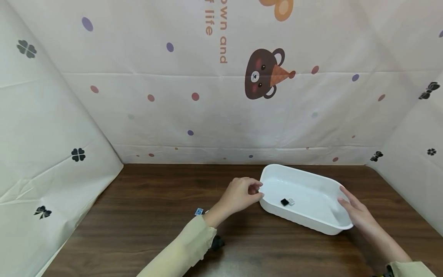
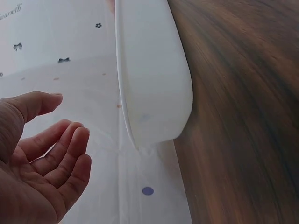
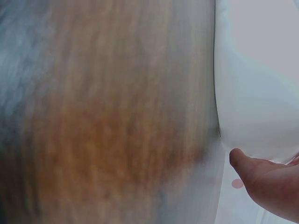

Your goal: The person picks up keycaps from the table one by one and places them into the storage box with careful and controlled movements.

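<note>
A white, deep rectangular tray (image 1: pixel 308 221) stands on the wooden table toward the right, at a slant. Inside it lie a small black square piece (image 1: pixel 284 202) and, touching or close beside it, a small whitish square piece (image 1: pixel 291 201). My left hand (image 1: pixel 243 194) is by the tray's left end, its fingers loosely bent; the left wrist view shows a gap between thumb and fingers, with nothing held. At the opposite end my right hand (image 1: pixel 360 211) holds the tray's rim, thumb (image 3: pixel 239 158) against the end wall. Its other fingers are partly hidden.
A small blue-and-white square piece (image 1: pixel 199 211) lies on the table (image 1: pixel 155 238) beside my left forearm, with a whitish bit partly hidden by the wrist. Printed sheets (image 1: pixel 145 119) wall the table at the back and both sides.
</note>
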Action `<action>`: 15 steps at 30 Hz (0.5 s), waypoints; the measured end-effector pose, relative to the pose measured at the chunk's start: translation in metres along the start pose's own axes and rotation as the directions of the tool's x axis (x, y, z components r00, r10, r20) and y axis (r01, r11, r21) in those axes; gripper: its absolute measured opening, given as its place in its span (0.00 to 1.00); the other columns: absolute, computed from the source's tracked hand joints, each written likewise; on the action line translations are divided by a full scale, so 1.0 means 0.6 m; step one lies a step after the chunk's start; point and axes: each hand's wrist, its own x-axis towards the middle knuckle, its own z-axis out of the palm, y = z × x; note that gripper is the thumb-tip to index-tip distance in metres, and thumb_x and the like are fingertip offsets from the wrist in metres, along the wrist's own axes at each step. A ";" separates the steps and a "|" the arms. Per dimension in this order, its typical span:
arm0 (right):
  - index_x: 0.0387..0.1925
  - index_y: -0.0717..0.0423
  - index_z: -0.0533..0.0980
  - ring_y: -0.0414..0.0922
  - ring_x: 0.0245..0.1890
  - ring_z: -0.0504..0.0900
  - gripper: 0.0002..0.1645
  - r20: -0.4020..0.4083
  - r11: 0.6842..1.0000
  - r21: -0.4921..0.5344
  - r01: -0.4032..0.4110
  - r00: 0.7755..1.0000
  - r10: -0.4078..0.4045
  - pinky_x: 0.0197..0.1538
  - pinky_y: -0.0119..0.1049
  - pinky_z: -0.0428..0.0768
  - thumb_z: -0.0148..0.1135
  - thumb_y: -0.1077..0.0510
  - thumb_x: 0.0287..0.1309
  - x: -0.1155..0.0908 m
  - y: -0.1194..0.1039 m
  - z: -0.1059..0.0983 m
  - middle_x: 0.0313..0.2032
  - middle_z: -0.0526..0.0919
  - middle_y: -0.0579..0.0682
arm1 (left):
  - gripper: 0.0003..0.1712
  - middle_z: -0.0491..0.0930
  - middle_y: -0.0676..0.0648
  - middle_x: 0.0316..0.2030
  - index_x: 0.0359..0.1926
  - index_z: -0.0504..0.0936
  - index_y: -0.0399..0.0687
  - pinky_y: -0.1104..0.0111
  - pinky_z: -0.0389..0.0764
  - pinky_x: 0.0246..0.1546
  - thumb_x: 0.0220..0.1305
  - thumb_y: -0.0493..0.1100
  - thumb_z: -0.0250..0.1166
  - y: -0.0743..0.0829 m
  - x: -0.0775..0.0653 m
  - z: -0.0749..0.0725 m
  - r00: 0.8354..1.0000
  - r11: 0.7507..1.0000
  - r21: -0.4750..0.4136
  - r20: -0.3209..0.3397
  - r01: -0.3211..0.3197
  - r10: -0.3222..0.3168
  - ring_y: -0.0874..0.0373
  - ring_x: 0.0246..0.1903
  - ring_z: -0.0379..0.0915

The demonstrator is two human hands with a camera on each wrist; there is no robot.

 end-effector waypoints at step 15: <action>0.68 0.56 0.28 0.71 0.63 0.30 0.40 0.010 1.000 -0.005 -0.018 1.000 0.018 0.57 0.68 0.41 0.29 0.40 0.67 0.001 -0.002 -0.001 0.65 0.23 0.68 | 0.13 0.81 0.48 0.34 0.41 0.82 0.41 0.74 0.76 0.34 0.53 0.41 0.67 -0.034 -0.047 -0.033 0.998 0.992 -0.123 -0.052 0.030 -0.037 0.63 0.32 0.75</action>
